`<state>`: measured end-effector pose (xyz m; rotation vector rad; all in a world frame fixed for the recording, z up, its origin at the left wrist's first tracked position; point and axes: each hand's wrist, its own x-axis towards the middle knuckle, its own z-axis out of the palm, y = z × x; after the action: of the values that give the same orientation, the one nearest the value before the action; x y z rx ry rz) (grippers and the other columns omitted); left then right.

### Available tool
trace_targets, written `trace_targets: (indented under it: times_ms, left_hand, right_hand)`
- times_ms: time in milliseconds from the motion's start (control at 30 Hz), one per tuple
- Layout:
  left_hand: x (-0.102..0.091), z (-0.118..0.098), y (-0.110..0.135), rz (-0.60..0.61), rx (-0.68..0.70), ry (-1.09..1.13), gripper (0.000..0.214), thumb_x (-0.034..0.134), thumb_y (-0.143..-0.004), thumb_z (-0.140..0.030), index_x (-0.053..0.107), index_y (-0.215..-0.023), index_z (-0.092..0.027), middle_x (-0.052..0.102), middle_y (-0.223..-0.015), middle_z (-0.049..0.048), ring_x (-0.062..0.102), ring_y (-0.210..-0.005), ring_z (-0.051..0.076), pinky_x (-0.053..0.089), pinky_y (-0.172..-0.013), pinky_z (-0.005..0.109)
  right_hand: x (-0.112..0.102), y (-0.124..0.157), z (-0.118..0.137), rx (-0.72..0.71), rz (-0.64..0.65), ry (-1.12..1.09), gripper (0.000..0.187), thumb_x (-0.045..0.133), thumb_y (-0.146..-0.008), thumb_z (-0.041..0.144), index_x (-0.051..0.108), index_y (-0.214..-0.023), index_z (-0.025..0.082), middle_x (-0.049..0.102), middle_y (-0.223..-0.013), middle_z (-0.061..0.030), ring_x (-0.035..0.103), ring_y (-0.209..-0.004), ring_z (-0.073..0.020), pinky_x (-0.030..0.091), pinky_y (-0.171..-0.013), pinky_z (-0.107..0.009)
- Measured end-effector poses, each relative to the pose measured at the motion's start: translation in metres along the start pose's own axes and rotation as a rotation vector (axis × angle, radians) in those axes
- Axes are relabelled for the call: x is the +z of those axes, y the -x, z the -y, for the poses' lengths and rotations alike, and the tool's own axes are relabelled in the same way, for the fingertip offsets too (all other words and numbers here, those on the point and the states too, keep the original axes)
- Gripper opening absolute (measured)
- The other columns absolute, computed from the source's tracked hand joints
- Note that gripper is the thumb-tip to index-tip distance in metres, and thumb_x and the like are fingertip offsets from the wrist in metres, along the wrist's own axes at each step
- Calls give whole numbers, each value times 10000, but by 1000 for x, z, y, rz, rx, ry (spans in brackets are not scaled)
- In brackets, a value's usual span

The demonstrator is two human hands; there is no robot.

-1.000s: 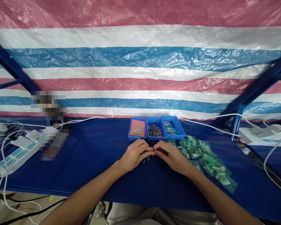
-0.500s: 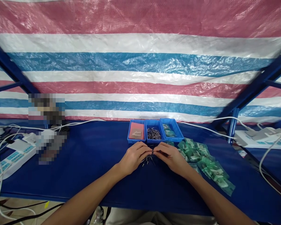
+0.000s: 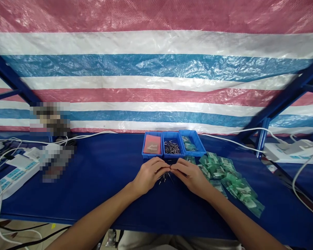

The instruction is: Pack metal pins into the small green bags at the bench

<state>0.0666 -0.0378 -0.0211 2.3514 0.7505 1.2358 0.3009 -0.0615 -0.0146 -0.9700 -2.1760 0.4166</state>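
My left hand (image 3: 149, 176) and my right hand (image 3: 192, 176) meet at the fingertips above the blue tabletop, thumb and forefinger pinched on each. Whatever lies between them is too small and covered to make out. Just below the fingertips is a loose bunch of thin metal pins (image 3: 165, 178), partly hidden by my fingers. Behind my hands stand three blue bins in a row. The left bin (image 3: 144, 147) has a pink sheet with small pale pieces, the middle bin (image 3: 182, 147) dark metal pins, the right bin (image 3: 200, 143) small green-tinted bags.
Several green-tinted plastic bags (image 3: 232, 178) with small parts inside lie heaped right of my right hand. White power strips (image 3: 14, 175) with cables sit at both sides. A striped plastic sheet (image 3: 156, 66) hangs behind the blue table (image 3: 104, 187).
My fingertips are closer together, and a small dark thing seen between them before is now hidden. The view has shifted slightly; the bins and bags stay in place.
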Motion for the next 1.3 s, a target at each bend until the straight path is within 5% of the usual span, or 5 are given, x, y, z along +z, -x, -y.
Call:
trace_targets:
  times_ms: [433, 900, 1300]
  left_hand:
    - [0, -4, -2, -47, 65, -33, 134, 648, -1069, -242, 752, -1126, -178, 745, -1033, 78, 730, -959, 178, 632, -874, 303]
    - [1, -1, -1, -62, -23, -33, 74, 658, -1066, -243, 707, -1064, -187, 717, -967, 51, 694, -902, 169, 582, -821, 286]
    - [0, 1, -2, 0, 11, -211, 244, 515, -1136, -302, 690, -1015, -181, 683, -925, 53, 647, -868, 171, 550, -818, 292]
  right_hand:
    - [3, -5, 2, 56, 0, -83, 172, 523, -1123, 270, 680, -1065, 232, 663, -1035, -74, 664, -905, -205, 517, -799, -324]
    - [8, -3, 2, 55, -7, -9, 241, 458, -1140, 283, 693, -1130, 230, 664, -958, -69, 657, -804, -204, 512, -707, -315]
    - [9, -5, 3, 319, -5, -383, 393, 481, -1116, 509, 703, -977, 216, 614, -846, -29, 594, -574, -138, 528, -558, -291]
